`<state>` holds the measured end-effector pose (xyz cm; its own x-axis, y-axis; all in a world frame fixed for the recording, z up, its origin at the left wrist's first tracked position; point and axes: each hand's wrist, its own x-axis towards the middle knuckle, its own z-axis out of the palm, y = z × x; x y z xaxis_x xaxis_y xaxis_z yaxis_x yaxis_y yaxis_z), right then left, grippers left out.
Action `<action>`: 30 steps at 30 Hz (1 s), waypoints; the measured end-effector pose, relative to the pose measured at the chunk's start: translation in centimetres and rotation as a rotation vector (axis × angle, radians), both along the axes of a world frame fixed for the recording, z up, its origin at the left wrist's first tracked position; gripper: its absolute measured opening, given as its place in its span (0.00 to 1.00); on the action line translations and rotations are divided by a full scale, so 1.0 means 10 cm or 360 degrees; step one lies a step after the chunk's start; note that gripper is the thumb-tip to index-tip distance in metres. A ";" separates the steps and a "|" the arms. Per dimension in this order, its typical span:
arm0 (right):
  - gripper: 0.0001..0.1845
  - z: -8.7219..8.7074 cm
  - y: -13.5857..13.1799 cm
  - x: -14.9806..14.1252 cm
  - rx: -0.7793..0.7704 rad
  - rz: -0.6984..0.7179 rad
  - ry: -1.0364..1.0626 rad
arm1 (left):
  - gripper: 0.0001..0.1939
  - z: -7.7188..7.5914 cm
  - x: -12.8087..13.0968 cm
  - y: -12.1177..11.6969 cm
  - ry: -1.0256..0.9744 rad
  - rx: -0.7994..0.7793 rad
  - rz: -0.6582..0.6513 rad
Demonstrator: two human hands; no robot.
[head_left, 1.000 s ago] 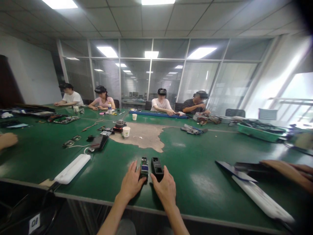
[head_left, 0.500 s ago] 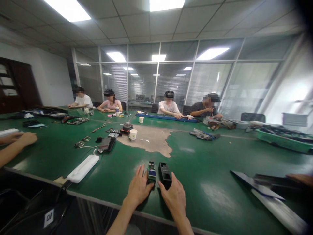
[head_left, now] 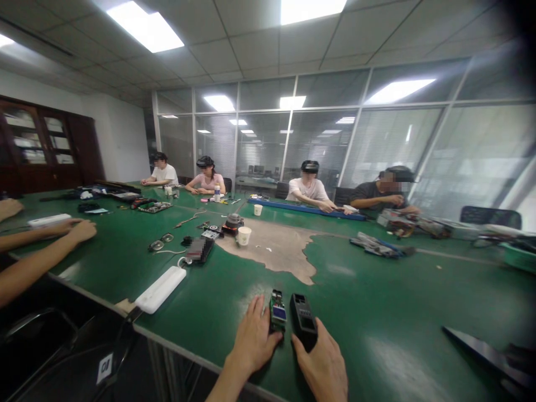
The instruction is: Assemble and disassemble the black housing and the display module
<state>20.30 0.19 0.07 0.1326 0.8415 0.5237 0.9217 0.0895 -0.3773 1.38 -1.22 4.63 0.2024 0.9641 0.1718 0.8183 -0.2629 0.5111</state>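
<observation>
My left hand (head_left: 253,338) lies on the green table (head_left: 377,335) with its fingers stretched forward and its thumb against a small green circuit board with a blue screen (head_left: 277,311). My right hand (head_left: 324,363) rests beside it, fingertips touching the near end of a black plastic housing (head_left: 304,322). Board and housing lie side by side, close together, just in front of both hands. Neither piece is lifted.
A white elongated casing (head_left: 160,288) lies at the table's near left edge. A paper cup (head_left: 244,235), glasses (head_left: 161,243) and small parts sit mid-table by a worn brown patch (head_left: 276,251). Several seated people work at the far side. Another person's arms (head_left: 46,245) reach in from the left.
The view has swung left and upward, so hands and parts sit lower and further right in frame. The white casing and hand at the right have left the view. My hands kept their places.
</observation>
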 end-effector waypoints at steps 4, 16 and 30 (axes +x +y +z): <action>0.37 -0.04 0.03 0.02 -0.0016 0.0000 0.0040 | 0.36 0.01 0.00 0.01 -0.0046 -0.0026 0.0008; 0.37 -0.14 0.16 0.13 -0.0161 0.0103 0.0277 | 0.37 0.00 -0.03 0.04 -0.0177 -0.0072 -0.0022; 0.33 -0.05 0.04 0.08 -0.0153 0.0075 0.0264 | 0.37 0.15 -0.02 -0.02 -0.0091 -0.0098 -0.0100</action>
